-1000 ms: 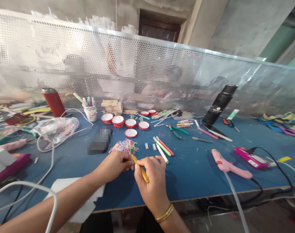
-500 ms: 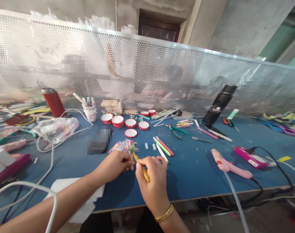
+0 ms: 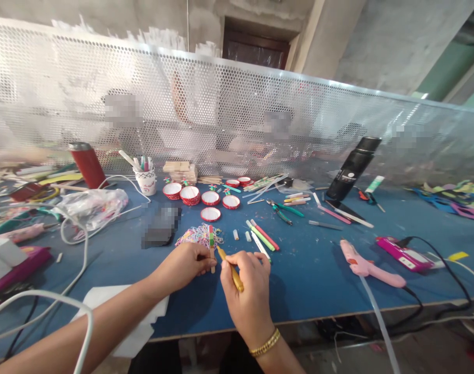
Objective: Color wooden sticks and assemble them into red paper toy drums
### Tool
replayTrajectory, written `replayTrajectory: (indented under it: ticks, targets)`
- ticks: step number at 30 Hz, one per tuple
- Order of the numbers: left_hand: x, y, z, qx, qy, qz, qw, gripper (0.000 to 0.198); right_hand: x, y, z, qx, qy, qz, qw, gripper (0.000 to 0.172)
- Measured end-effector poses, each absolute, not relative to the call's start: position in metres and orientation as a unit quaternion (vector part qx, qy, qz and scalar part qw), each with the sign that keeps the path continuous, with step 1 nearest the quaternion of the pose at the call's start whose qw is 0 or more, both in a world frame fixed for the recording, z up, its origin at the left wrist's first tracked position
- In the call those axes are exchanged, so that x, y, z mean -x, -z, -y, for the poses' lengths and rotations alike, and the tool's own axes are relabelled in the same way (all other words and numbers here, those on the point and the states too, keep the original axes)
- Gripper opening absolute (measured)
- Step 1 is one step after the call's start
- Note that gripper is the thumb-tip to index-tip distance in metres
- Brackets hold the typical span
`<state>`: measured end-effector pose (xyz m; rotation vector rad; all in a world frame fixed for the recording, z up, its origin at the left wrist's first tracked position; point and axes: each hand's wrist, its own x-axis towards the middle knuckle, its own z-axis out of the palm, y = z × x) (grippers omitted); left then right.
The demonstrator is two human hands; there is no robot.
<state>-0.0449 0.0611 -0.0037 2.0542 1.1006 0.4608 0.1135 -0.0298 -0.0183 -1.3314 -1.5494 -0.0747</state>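
My left hand (image 3: 184, 266) pinches a thin wooden stick (image 3: 212, 244) painted red and green, holding it flat over the blue table (image 3: 314, 270). My right hand (image 3: 248, 291) is closed round a yellow marker (image 3: 231, 270), its tip resting against the stick's lower part. A heap of coloured rubber bands (image 3: 195, 235) lies just beyond the stick. Loose markers (image 3: 262, 236) lie to the right of my hands.
Red-rimmed round lids (image 3: 200, 197), a paper cup of pens (image 3: 145, 179), a red flask (image 3: 86, 163), green pliers (image 3: 283, 209), a black bottle (image 3: 351, 169), a pink glue gun (image 3: 365, 265) and white cables (image 3: 75, 244) crowd the table. A perforated metal screen (image 3: 237, 114) backs it.
My right hand and the marker have shifted slightly forward and right along the stick. My left hand has stayed put.
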Motion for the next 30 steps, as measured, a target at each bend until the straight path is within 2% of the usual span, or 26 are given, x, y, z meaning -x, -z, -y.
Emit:
replayTrajectory:
  ticks: [30]
  targets:
    - [0.0399,-0.0038,-0.0549,-0.811,-0.175,-0.459,0.318,0.028,-0.1127,0.0204,0.0298,0.533,0.022,0.679,0.505,0.008]
